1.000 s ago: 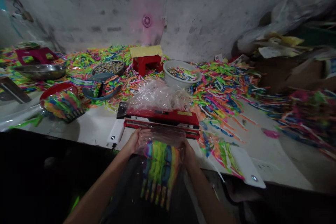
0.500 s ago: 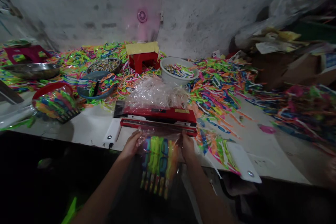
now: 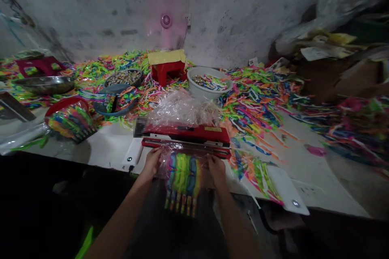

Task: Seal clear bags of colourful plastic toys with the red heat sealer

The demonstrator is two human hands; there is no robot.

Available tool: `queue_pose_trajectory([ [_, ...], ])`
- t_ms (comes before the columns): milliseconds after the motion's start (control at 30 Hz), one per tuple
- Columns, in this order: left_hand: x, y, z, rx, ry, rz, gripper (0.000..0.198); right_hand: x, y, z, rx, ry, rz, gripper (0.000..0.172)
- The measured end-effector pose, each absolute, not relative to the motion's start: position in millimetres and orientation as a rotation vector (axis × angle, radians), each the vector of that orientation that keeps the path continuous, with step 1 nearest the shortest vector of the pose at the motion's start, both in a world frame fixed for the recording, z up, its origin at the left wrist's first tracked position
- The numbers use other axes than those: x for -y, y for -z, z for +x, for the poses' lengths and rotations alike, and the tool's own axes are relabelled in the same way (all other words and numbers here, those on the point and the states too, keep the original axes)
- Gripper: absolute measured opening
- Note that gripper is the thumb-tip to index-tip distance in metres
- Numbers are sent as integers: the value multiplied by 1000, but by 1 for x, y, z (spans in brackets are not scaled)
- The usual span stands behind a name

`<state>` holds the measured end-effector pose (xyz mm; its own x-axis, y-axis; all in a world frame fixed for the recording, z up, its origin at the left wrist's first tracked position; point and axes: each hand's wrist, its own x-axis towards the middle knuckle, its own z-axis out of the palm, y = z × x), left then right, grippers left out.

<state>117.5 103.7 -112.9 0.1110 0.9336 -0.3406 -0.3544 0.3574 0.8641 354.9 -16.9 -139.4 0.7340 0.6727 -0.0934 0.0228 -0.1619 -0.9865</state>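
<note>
Between my two hands hangs a clear plastic bag [image 3: 182, 178] holding a row of colourful plastic pieces with patterned lower ends. My left hand [image 3: 154, 160] pinches its upper left corner. My right hand [image 3: 216, 168] grips the upper right corner. The bag's top edge lies at the front of a red bag sealer [image 3: 187, 135] on the table; whether it is inside the sealer's slot I cannot tell. Behind the sealer's body lies a heap of clear empty bags [image 3: 182, 107].
Loose colourful plastic pieces [image 3: 255, 105] cover much of the table. A grey bowl [image 3: 209, 89], blue basin [image 3: 117, 105], red basin [image 3: 65, 107] and red stool [image 3: 168, 71] stand around. White power banks lie left [image 3: 133, 151] and right [image 3: 287, 190]. A pink fan [image 3: 165, 22] stands behind.
The bag's hanging lower end has risen slightly, and its contents now sit straighter. Both hands keep their hold at the corners. The whole view has shifted a little.
</note>
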Motion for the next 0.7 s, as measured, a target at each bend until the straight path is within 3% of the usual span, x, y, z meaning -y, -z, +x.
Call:
queue_pose_trajectory([
  [367,-105,101,114,-1118,-1160,763,34,7,149,342,170,-557,-1446,48],
  [500,-117,78,94,-1338,-1439,1301,19,19,128,368,487,-127,-1662,44],
  [567,-131,58,89,-1425,-1345,1766,10,13,104,391,837,53,-1744,33],
  [700,-162,13,102,-1687,-681,2444,20,-28,47,431,1529,98,-2076,17],
])
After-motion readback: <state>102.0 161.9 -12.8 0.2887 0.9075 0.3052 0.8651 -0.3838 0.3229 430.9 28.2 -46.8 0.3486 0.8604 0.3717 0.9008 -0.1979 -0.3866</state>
